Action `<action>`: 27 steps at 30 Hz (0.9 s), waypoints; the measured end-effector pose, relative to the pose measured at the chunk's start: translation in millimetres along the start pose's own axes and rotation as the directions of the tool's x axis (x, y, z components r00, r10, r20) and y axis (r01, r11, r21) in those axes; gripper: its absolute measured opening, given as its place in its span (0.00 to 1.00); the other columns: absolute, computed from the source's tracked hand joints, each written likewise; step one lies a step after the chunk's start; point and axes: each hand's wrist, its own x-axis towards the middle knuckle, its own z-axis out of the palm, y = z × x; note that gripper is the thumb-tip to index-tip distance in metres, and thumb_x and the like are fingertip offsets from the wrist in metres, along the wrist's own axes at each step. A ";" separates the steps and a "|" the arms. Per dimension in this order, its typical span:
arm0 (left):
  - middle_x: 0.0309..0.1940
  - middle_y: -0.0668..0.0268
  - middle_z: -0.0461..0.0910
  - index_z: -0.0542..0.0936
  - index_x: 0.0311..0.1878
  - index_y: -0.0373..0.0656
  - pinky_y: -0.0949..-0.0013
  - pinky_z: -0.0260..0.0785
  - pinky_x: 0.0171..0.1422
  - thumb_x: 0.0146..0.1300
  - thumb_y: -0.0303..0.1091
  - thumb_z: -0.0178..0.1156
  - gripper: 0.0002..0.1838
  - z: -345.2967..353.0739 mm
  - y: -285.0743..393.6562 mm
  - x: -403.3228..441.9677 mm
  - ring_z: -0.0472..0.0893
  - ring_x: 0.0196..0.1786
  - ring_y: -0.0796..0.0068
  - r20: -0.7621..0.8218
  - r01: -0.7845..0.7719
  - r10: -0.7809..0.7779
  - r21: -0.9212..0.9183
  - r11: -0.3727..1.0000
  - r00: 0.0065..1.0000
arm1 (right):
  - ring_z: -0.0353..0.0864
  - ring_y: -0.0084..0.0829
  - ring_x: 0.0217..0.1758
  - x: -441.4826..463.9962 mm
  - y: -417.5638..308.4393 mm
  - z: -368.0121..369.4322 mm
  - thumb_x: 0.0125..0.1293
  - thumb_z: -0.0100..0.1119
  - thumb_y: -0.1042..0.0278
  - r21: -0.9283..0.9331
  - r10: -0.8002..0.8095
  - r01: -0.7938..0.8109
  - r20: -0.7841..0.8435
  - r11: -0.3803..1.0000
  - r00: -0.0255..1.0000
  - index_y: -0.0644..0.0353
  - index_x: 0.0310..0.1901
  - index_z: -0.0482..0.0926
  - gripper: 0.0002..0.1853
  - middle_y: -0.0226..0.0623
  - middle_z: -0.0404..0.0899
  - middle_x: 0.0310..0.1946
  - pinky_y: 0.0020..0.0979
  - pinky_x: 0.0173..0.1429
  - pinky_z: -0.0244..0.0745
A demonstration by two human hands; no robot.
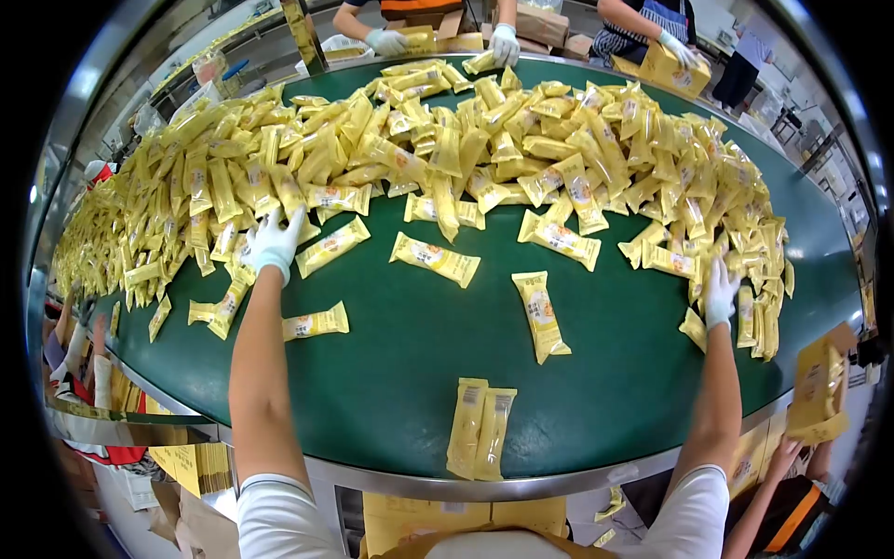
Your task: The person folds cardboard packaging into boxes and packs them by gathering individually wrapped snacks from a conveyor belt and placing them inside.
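Note:
My left hand [273, 244], in a pale glove, reaches to the front edge of a big heap of yellow snack packets [419, 154]. Its fingers are spread and touch packets there. Off to the right, my right hand [720, 293], also gloved, rests among packets at the heap's right end with fingers stretched out; neither hand visibly grips one. Between my arms, single packets lie apart on the green belt [391, 373], among them an upright-lying packet [540, 317]. Close to me, two packets [480, 429] lie side by side with their backs up.
A metal rim [419, 483] edges the belt. Across it, co-workers' gloved hands [504, 45] handle packets and a yellow carton [672, 70]. At the lower right, another person holds an open carton [821, 387]. Yellow cartons [424, 522] stand below the near edge.

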 end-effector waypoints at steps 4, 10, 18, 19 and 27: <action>0.62 0.54 0.80 0.69 0.74 0.58 0.42 0.55 0.71 0.58 0.80 0.47 0.48 33.9 52.4 -11.2 0.77 0.66 0.51 0.014 -0.260 0.289 -0.394 0.882 0.957 | 0.64 0.51 0.75 -22.4 -122.2 19.4 0.70 0.47 0.33 0.030 -0.167 0.168 -0.038 0.985 0.985 0.40 0.67 0.76 0.31 0.53 0.62 0.74 0.51 0.75 0.58; 0.59 0.56 0.79 0.79 0.64 0.65 0.46 0.63 0.61 0.55 0.80 0.51 0.41 31.0 130.2 -89.1 0.77 0.62 0.55 0.038 -0.543 0.556 -0.163 0.823 0.831 | 0.71 0.53 0.68 -133.0 -283.6 -6.1 0.63 0.59 0.34 0.206 -0.347 0.381 -0.185 0.901 0.919 0.57 0.59 0.81 0.35 0.57 0.72 0.65 0.51 0.74 0.56; 0.46 0.60 0.80 0.80 0.63 0.62 0.55 0.66 0.59 0.64 0.54 0.63 0.24 -13.6 130.0 -205.4 0.79 0.52 0.56 0.091 -0.806 0.901 -0.417 0.421 0.424 | 0.71 0.53 0.63 -226.0 -338.4 -50.4 0.67 0.62 0.48 0.598 -0.752 0.626 -0.056 0.501 0.657 0.56 0.57 0.80 0.24 0.50 0.72 0.63 0.47 0.72 0.63; 0.49 0.58 0.80 0.81 0.62 0.56 0.57 0.66 0.62 0.64 0.49 0.64 0.23 -5.2 118.9 -195.3 0.80 0.54 0.56 -0.109 -0.826 0.913 -0.478 0.299 0.393 | 0.73 0.52 0.62 -217.3 -330.6 -66.6 0.67 0.61 0.48 0.648 -0.761 0.604 -0.058 0.464 0.646 0.56 0.56 0.80 0.24 0.50 0.74 0.60 0.45 0.71 0.65; 0.68 0.49 0.74 0.72 0.71 0.44 0.57 0.64 0.73 0.67 0.59 0.59 0.37 3.3 135.0 -49.2 0.74 0.69 0.55 -0.029 -0.361 0.646 -0.849 0.387 0.762 | 0.67 0.55 0.73 -49.4 -326.9 -38.1 0.67 0.48 0.29 0.335 -0.433 0.360 0.177 0.871 0.884 0.40 0.67 0.76 0.35 0.43 0.62 0.75 0.48 0.76 0.61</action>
